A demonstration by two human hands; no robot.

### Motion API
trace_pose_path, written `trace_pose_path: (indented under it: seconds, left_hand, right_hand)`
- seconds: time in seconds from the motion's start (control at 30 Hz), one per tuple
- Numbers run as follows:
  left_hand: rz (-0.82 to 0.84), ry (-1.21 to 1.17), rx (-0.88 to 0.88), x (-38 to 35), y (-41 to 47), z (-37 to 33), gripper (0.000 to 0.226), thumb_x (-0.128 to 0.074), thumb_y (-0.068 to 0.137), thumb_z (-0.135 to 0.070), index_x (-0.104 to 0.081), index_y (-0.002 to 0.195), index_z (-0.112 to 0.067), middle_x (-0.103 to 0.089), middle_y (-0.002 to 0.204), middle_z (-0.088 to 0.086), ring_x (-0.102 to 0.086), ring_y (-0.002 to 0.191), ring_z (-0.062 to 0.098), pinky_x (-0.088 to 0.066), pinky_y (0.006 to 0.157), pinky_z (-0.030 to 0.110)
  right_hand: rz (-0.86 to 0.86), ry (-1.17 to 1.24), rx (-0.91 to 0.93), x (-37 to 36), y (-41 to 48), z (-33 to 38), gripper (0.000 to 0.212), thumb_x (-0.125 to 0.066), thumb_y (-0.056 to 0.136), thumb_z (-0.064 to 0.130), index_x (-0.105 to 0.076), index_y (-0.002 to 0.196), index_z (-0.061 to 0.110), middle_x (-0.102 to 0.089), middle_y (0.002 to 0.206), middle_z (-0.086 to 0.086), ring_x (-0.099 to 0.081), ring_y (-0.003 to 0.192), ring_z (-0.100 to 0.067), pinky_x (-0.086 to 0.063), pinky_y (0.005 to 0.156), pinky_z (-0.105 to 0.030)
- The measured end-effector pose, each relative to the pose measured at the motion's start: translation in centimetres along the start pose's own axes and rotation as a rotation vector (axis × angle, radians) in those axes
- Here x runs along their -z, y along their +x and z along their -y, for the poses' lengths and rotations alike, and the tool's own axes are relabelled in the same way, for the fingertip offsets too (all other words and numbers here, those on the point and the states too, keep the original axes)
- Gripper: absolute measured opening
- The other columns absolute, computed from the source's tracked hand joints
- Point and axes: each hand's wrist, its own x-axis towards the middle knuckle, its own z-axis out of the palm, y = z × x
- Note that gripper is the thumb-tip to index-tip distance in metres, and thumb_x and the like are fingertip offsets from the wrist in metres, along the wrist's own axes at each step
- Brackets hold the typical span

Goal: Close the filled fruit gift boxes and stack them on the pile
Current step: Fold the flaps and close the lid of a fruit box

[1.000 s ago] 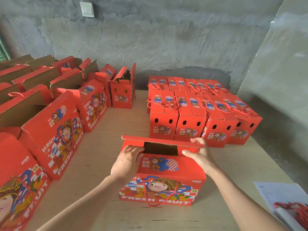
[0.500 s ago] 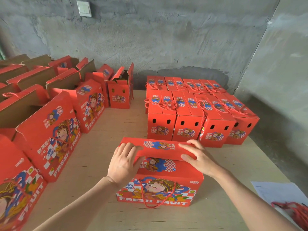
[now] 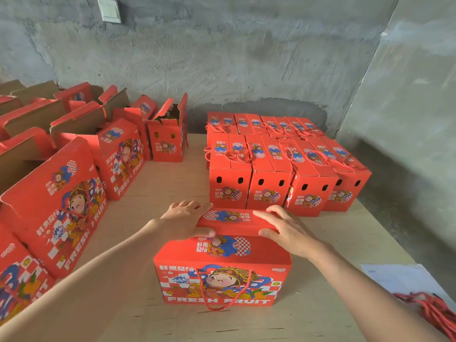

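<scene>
A red printed cardboard fruit gift box (image 3: 222,272) stands on a pale wooden tabletop (image 3: 158,183), close in front of the person, with its long picture face toward the camera. Its narrow red top flap (image 3: 237,219) is folded down almost flat. The left hand (image 3: 183,222) lies on the flap's left end and the right hand (image 3: 283,229) on its right end. The fingers are straight and spread, the thumbs rest against the near edge, and neither hand grips anything.

The step appears to be seating the flap. To do it well, press evenly at both ends so the flap goes down level, and check that the near edge tucks in fully. A red cord handle (image 3: 222,292) hangs down the front face, so keep it out of the fold. Just behind the box stands the pile of closed red gift boxes (image 3: 271,174), in rows.
</scene>
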Motion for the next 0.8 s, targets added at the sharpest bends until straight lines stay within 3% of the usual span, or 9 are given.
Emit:
trace_pose_path:
  seconds: [0.1,0.17,0.23,0.43,0.6,0.8]
  left_hand:
    - [-0.035,0.044,0.001,-0.4,0.1,-0.4,0.112,-0.004,0.054,-0.087,-0.008,0.151,-0.031,-0.034,0.146,-0.002,-0.03,0.135,0.024,-0.024,0.111,0.04]
    - [-0.049,0.039,0.005,-0.5,0.1,-0.4,0.113,-0.002,0.053,-0.086,-0.008,0.151,-0.03,-0.035,0.144,-0.002,-0.032,0.133,0.024,-0.025,0.11,0.04]
    - [-0.054,0.042,0.002,-0.5,0.0,-0.5,0.112,-0.001,0.054,-0.085,-0.009,0.151,-0.03,-0.036,0.144,-0.002,-0.033,0.133,0.023,-0.025,0.11,0.039]
    - [0.043,-0.014,-0.056,0.4,0.0,0.5,0.094,-0.02,0.07,-0.079,-0.007,0.151,-0.033,-0.035,0.146,-0.001,-0.032,0.133,0.024,-0.026,0.11,0.041]
    - [0.09,-0.109,-0.081,0.6,-0.7,2.0,0.094,-0.013,0.058,-0.088,-0.003,0.144,-0.052,-0.02,0.154,-0.014,-0.026,0.134,0.024,-0.019,0.112,0.043]
    - [0.03,-0.09,-0.067,0.2,-0.8,1.7,0.094,-0.012,0.06,-0.082,-0.008,0.147,-0.047,-0.024,0.153,-0.011,-0.032,0.129,0.025,-0.03,0.109,0.041]
  right_hand:
    - [0.06,-0.18,0.031,0.5,0.5,0.6,0.053,-0.025,0.096,0.057,-0.004,0.145,0.052,-0.018,0.155,-0.005,-0.021,0.14,-0.024,-0.008,0.117,-0.04]
    - [0.122,-0.23,0.046,0.5,1.1,1.6,0.055,-0.023,0.095,0.061,0.008,0.14,0.057,-0.006,0.159,-0.009,-0.007,0.146,-0.027,0.01,0.116,-0.045]
    - [0.18,-0.215,0.065,0.4,1.8,2.7,0.055,-0.021,0.093,0.065,0.012,0.137,0.061,-0.001,0.159,-0.011,-0.002,0.146,-0.03,0.016,0.113,-0.045]
    - [0.182,-0.189,0.126,0.7,2.7,3.0,0.049,-0.018,0.093,0.063,0.007,0.135,0.064,-0.024,0.151,-0.011,-0.022,0.14,-0.027,0.002,0.117,-0.046]
    - [0.148,-0.176,0.147,0.5,2.7,2.8,0.046,-0.019,0.094,0.062,0.014,0.125,0.069,-0.03,0.145,-0.006,-0.031,0.129,-0.027,-0.017,0.112,-0.042]
    - [0.127,-0.173,0.157,0.3,2.7,2.7,0.046,-0.018,0.095,0.06,0.016,0.123,0.072,-0.033,0.141,-0.002,-0.034,0.122,-0.024,-0.026,0.107,-0.041]
